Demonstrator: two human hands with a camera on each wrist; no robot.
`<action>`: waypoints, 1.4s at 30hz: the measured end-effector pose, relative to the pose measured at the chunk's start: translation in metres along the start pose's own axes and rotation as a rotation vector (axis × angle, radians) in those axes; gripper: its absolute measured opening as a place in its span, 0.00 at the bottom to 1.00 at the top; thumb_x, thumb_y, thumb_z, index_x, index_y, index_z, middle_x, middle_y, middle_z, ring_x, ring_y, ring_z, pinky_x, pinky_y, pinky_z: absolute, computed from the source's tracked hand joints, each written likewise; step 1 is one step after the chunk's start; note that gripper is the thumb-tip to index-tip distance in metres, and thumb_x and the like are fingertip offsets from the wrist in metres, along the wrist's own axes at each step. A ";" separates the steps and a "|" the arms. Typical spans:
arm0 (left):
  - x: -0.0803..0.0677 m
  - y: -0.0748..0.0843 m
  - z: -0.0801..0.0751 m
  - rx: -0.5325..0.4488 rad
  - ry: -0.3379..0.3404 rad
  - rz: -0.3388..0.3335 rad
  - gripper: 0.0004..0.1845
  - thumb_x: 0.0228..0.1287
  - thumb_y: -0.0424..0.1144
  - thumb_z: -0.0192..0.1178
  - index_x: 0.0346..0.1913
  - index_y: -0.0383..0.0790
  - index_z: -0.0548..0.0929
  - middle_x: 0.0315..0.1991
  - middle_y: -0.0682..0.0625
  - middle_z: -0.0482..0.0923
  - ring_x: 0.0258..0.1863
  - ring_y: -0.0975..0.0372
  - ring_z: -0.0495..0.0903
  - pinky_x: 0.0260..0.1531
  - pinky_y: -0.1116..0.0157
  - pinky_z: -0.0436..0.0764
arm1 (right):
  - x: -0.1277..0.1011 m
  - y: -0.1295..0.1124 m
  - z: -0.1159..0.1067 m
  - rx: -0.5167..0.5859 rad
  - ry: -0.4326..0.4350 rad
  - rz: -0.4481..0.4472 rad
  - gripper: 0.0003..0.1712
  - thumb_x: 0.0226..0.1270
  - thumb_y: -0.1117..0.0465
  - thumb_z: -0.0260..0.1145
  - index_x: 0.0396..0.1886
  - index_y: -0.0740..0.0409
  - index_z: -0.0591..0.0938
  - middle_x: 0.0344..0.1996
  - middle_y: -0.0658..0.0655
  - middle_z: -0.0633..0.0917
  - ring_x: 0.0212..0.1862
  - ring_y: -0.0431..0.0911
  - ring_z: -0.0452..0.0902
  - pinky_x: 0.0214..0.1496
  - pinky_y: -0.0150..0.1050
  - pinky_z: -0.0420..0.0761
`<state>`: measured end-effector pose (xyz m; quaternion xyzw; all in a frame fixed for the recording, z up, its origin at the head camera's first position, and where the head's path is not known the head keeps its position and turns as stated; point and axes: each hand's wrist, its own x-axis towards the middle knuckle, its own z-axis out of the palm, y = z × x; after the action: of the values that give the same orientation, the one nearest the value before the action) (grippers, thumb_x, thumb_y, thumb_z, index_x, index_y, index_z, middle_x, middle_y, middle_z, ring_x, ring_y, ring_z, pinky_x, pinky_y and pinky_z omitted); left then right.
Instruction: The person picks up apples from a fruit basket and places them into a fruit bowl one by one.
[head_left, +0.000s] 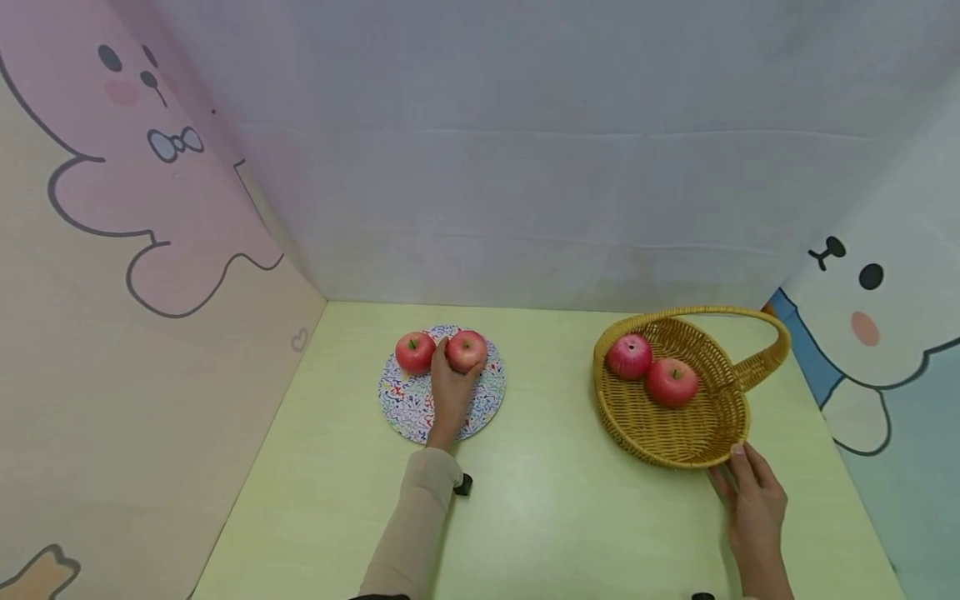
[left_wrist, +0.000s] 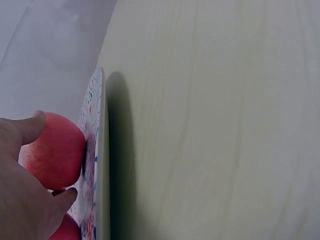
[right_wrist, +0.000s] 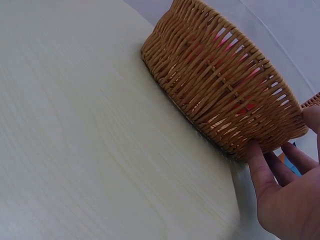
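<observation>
The left hand (head_left: 450,392) lies over the plate (head_left: 408,408) with its fingers and thumb curled round an apple (head_left: 467,350), the right one of the two on the plate. In the left wrist view the thumb (left_wrist: 27,127) presses on top of this apple (left_wrist: 55,152) and it touches the plate (left_wrist: 97,165), so I judge it is either just set down or about to be lifted; the pictures do not say which. The second apple (head_left: 415,352) sits just beside it, to the left.

The right hand (head_left: 753,500) holds the near rim of the basket (head_left: 675,442), thumb on the edge and fingers (right_wrist: 262,167) straight against the woven wall (right_wrist: 220,85) (it looks like steadying, not lifting). Inside the basket two more apples (head_left: 651,369) lie side by side.

So the fruit is divided evenly, two on the plate and two in the basket, and the work seems about half done. Both plate and basket stand on the table (head_left: 540,500), well apart
</observation>
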<state>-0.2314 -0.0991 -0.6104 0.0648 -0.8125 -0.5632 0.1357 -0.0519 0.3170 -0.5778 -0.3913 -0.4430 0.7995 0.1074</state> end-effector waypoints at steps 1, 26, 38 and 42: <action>-0.001 0.001 -0.001 -0.002 -0.001 0.002 0.46 0.65 0.41 0.74 0.79 0.38 0.60 0.77 0.40 0.65 0.77 0.46 0.66 0.78 0.45 0.66 | 0.000 0.000 0.000 0.001 0.000 0.000 0.39 0.72 0.51 0.70 0.79 0.49 0.69 0.51 0.35 0.84 0.45 0.27 0.86 0.42 0.27 0.88; -0.013 0.025 -0.017 -0.031 0.005 0.072 0.42 0.68 0.37 0.71 0.79 0.41 0.61 0.78 0.44 0.65 0.79 0.50 0.64 0.75 0.47 0.72 | 0.000 0.001 0.000 0.045 0.001 0.002 0.36 0.72 0.54 0.70 0.78 0.49 0.71 0.48 0.36 0.86 0.46 0.29 0.86 0.41 0.28 0.89; -0.024 0.040 -0.012 -0.017 0.007 0.135 0.41 0.64 0.35 0.73 0.77 0.38 0.65 0.75 0.41 0.70 0.77 0.48 0.68 0.74 0.44 0.72 | 0.000 0.000 0.000 0.029 0.005 0.003 0.37 0.72 0.54 0.70 0.78 0.50 0.70 0.50 0.36 0.85 0.46 0.28 0.86 0.41 0.28 0.88; -0.029 0.044 -0.009 -0.048 -0.019 0.174 0.41 0.62 0.33 0.74 0.76 0.34 0.66 0.73 0.37 0.70 0.76 0.46 0.69 0.76 0.44 0.70 | 0.001 0.000 0.000 0.029 0.003 0.002 0.37 0.73 0.54 0.70 0.78 0.49 0.70 0.53 0.37 0.84 0.47 0.28 0.86 0.42 0.28 0.88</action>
<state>-0.1988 -0.0834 -0.5704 -0.0145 -0.8026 -0.5692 0.1779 -0.0524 0.3173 -0.5784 -0.3913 -0.4310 0.8052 0.1131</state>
